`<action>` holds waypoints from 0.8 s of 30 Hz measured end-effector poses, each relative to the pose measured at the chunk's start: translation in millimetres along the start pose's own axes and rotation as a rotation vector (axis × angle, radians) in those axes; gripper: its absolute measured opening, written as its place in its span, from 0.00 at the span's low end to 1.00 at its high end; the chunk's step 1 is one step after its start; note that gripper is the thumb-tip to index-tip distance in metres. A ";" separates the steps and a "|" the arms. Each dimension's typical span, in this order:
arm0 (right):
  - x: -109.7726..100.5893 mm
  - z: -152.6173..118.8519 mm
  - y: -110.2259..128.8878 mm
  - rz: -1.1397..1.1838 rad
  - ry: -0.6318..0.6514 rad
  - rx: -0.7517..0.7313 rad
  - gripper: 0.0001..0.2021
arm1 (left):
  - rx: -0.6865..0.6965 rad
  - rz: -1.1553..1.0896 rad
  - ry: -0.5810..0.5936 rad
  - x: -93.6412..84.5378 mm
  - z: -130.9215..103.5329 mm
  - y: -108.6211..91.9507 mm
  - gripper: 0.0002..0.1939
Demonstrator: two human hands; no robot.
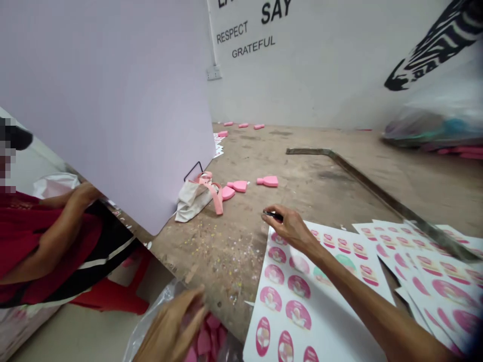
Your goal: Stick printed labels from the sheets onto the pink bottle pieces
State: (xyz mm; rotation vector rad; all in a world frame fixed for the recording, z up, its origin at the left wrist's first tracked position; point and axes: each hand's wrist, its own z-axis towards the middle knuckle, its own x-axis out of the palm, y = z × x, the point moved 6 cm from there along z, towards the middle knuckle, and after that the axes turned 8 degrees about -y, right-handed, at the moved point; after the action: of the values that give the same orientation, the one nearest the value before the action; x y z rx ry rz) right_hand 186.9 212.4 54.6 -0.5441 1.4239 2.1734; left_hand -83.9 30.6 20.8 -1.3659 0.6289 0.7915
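Note:
My right hand (292,229) is closed around a small black tool (273,215) with a pale tip, its kind too small to make out. Below that wrist lies a white sticker sheet (277,311) printed with rows of pink labels, some partly covered by my forearm. At the lower edge my left hand (171,324) is slightly blurred. Its thumb stands apart from the fingers, and nothing shows between them. Just under it is a clear plastic bag (141,319) with pink bottle-shaped pieces (213,334) inside.
Several pink pieces (267,181) lie further back, some beside a cloth pouch (194,198). More sticker sheets (433,271) overlap on the right under a bent metal bar (377,188). A tall pale panel (113,100) screens the left side, where another person (49,236) sits.

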 end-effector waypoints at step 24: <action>-68.2 -181.7 -24.9 0.425 -0.148 0.547 0.19 | -0.022 -0.889 -0.031 101.4 81.8 -162.5 0.20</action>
State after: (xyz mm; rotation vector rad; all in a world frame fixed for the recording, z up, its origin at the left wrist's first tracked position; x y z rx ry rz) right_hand 268.3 41.1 6.2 0.1264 2.0805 1.9246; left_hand 102.1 120.2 48.2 -1.4588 -0.0485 0.0962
